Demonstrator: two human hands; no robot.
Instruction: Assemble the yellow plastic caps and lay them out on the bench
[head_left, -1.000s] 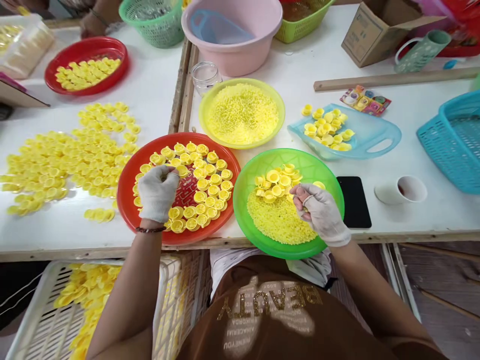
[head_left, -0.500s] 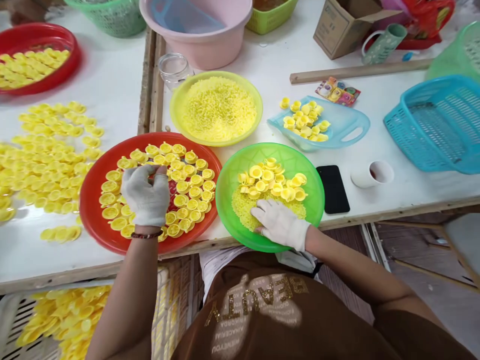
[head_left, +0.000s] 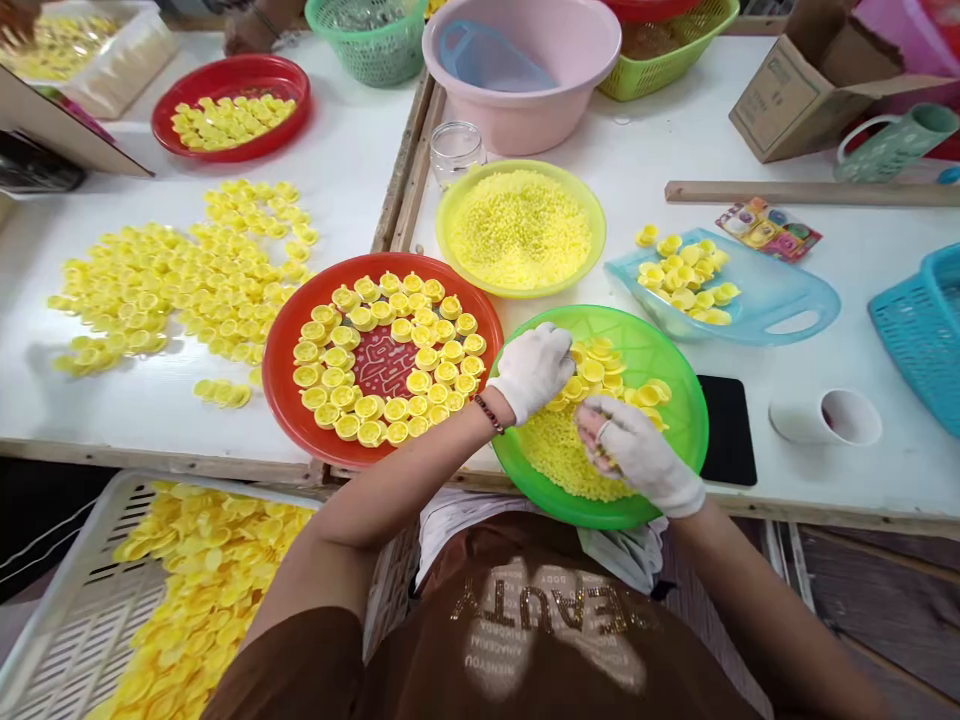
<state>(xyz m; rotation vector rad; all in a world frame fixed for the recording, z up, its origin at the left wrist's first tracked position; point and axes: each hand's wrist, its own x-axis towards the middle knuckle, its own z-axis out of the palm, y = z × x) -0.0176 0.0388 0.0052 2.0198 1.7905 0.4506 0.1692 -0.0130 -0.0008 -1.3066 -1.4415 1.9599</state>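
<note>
White tabletop (head_left: 352, 180) bears a round green plastic tray (head_left: 684, 400); white-gloved left hand (head_left: 535, 370) curls at its ten o'clock, white-gloved right hand (head_left: 639, 452) at four; grasp impossible to tell.

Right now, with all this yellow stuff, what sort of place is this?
Probably a small workshop for handwork: a round red plastic tray holds small yellow plastic cups, a round green plastic bowl holds tiny yellow beads, and a white slatted plastic crate is heaped with yellow pieces.
</note>
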